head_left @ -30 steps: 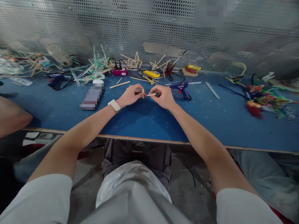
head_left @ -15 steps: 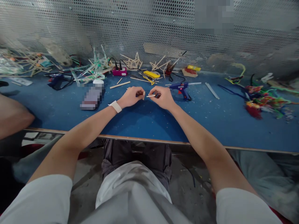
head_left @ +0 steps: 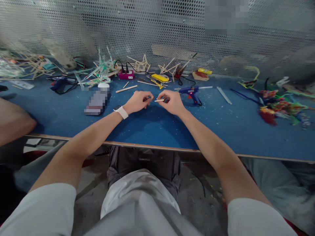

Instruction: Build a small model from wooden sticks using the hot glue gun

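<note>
Over the blue table [head_left: 157, 124], my left hand [head_left: 138, 101] pinches a small piece of wooden stick [head_left: 152, 97], mostly hidden by the fingertips. Facing it, my right hand [head_left: 172, 101] is closed on a short pale wooden stick [head_left: 159, 100] whose end points left toward the other hand. A small gap separates the two held pieces. Just right of my right hand lies a blue hot glue gun [head_left: 191, 93] with a small red light and a glue stick out of its back. Loose wooden sticks [head_left: 126, 89] lie beyond my left hand.
A phone [head_left: 97, 101] lies left. Behind are a magenta power strip [head_left: 126, 74], a yellow utility knife [head_left: 159, 78] and stick frames [head_left: 140, 65]. A clear glue stick [head_left: 223, 95] and tangled coloured material [head_left: 278, 101] are right. Another person's arm [head_left: 14, 119] rests at left.
My left fingers have turned the small wooden piece, which stood upright and now shows only its tip. My right hand has hardly moved.
</note>
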`<action>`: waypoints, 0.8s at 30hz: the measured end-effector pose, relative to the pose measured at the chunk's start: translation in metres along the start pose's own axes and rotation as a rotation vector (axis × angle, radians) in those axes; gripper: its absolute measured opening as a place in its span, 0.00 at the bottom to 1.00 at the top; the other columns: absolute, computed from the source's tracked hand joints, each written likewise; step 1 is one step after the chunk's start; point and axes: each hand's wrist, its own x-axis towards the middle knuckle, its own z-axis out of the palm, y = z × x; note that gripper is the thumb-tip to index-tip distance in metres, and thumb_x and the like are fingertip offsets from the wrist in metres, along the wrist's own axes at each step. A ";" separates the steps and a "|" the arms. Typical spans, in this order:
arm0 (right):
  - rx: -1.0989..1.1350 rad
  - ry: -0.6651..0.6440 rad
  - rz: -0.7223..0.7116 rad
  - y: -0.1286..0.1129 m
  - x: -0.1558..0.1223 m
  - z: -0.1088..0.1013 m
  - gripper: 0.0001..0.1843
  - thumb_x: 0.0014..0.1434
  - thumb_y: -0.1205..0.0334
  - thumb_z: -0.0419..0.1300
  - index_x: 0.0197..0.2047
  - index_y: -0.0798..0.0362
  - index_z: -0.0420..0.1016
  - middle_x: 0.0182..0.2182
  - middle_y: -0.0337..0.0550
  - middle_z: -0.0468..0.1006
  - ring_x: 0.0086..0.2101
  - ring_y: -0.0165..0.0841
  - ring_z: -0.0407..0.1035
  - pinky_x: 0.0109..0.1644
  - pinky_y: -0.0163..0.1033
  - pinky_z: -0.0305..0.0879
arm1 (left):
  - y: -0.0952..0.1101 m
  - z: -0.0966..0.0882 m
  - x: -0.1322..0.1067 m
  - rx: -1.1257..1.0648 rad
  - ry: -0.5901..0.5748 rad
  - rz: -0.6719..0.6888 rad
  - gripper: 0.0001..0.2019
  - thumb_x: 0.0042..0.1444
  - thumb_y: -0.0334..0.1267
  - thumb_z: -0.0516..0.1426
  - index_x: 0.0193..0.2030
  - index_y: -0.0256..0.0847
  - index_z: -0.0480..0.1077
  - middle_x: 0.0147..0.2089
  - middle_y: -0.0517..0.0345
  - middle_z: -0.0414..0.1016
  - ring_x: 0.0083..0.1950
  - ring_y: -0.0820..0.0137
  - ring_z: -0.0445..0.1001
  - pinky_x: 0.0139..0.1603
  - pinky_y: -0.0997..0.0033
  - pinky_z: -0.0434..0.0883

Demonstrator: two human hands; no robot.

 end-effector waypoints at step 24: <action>0.006 -0.007 -0.023 0.001 0.000 0.000 0.03 0.62 0.58 0.69 0.39 0.47 0.82 0.36 0.43 0.88 0.32 0.36 0.74 0.45 0.47 0.73 | -0.014 0.010 0.006 -0.485 0.075 -0.137 0.03 0.71 0.28 0.67 0.48 0.37 0.82 0.41 0.50 0.89 0.41 0.69 0.87 0.50 0.65 0.84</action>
